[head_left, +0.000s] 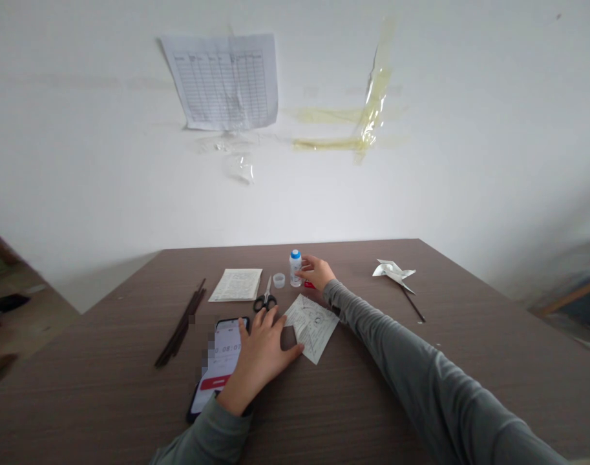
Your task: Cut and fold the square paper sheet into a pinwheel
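"Bottle (295,274): where does it stand?"

"Upright towards the back of the brown table (130,400), which has a wood-like grain. It's see-through plastic, rounded, with a blue top."

"And the right hand (318,272)?"

"At the bottle's right side, thumb and fingers around it. I can't tell whether it is gripping. A small red thing (309,284) shows just under that hand."

"The left hand (262,352)?"

"Loose, fingers spread, holding nothing; its thumb reaches a corner of the loose paper (316,328), a thin, flat, squarish piece with print and dark marks."

"How many of each?"

"One bottle, one pair of scissors (266,299) with black handles, one phone (224,358) beside the left hand, and one pinwheel (394,272) with pale folded blades on a thin dark stick. The slim brown sticks (181,325) overlap too much to count, as do the printed sheets in the neat paper stack (236,285)."

"Any containers?"

"The bottle, its contents unclear, and one shallow, round, see-through cup (279,281) between it and the scissors. I can't make out what's inside."
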`<state>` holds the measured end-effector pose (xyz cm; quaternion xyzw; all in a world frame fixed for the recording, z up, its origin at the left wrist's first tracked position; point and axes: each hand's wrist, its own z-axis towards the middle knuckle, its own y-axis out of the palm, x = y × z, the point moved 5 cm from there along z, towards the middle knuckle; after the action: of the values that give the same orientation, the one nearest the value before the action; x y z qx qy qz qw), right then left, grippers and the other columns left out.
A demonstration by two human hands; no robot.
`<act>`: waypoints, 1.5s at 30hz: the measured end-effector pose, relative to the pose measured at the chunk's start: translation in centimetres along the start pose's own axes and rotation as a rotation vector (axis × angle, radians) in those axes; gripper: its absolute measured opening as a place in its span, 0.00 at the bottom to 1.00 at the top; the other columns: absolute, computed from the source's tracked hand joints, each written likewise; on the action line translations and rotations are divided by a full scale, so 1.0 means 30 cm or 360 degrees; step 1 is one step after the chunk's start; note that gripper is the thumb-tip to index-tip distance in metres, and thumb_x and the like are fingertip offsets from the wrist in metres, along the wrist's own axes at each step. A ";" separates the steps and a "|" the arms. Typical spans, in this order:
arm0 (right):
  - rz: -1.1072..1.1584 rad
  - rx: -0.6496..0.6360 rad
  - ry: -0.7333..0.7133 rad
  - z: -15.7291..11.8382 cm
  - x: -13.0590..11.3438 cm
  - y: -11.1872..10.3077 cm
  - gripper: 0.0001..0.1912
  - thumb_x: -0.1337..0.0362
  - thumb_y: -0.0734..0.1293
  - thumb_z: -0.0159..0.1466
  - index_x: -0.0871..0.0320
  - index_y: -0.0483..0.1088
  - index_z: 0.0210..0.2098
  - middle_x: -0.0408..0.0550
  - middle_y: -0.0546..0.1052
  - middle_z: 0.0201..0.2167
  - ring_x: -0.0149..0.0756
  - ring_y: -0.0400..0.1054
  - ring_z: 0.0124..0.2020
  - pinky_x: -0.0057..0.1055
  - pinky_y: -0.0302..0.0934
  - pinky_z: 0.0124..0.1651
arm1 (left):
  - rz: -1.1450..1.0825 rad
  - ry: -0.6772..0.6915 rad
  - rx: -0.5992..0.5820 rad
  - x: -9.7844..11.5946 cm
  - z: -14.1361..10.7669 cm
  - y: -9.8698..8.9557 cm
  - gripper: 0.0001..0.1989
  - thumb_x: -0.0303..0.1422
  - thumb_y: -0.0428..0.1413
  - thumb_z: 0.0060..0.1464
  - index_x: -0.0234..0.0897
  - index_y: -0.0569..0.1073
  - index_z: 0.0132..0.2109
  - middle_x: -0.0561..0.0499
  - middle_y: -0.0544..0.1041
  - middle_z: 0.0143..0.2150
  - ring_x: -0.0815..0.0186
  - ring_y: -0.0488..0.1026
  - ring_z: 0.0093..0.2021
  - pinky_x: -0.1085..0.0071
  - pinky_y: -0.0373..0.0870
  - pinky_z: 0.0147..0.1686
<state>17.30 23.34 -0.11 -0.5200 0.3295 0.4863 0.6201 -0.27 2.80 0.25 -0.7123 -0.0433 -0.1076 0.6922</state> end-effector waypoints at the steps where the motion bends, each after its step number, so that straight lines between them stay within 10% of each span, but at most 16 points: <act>1: 0.0004 0.0003 -0.0009 0.000 0.000 -0.004 0.21 0.77 0.88 0.57 0.50 0.89 0.46 0.46 0.96 0.42 0.52 0.95 0.51 0.51 0.90 0.64 | 0.0000 -0.0002 -0.0005 -0.002 0.000 0.002 0.33 0.44 0.68 0.74 0.45 0.86 0.80 0.33 0.72 0.94 0.25 0.64 0.94 0.12 0.54 0.91; 20: -0.0108 -0.0029 -0.0419 -0.312 0.013 -0.255 0.08 0.62 0.84 0.63 0.44 0.92 0.42 0.52 0.96 0.49 0.64 0.91 0.58 0.66 0.82 0.75 | -0.0065 0.0039 0.0003 0.032 0.001 0.019 0.29 0.42 0.68 0.75 0.46 0.87 0.78 0.34 0.76 0.91 0.27 0.67 0.93 0.13 0.57 0.90; 32: -0.0856 -0.0623 -0.0761 -0.572 0.054 -0.215 0.10 0.58 0.85 0.74 0.42 0.95 0.54 0.48 0.97 0.55 0.59 0.91 0.59 0.54 0.82 0.71 | -0.0177 0.0110 0.0210 0.081 0.000 0.042 0.28 0.32 0.70 0.75 0.47 0.87 0.78 0.38 0.86 0.83 0.33 0.78 0.87 0.17 0.60 0.91; 45: -0.1175 -0.0506 -0.0811 -0.591 0.066 -0.190 0.17 0.54 0.89 0.73 0.45 0.94 0.60 0.50 0.96 0.57 0.58 0.90 0.59 0.54 0.78 0.70 | -0.0124 0.0115 0.0045 0.121 0.002 0.049 0.31 0.33 0.68 0.75 0.44 0.85 0.81 0.36 0.83 0.86 0.31 0.74 0.89 0.15 0.57 0.92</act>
<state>25.03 6.82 -4.38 -0.5550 -0.1183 0.3898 0.7253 3.57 2.48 -0.40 -0.6959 -0.0475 -0.1594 0.6986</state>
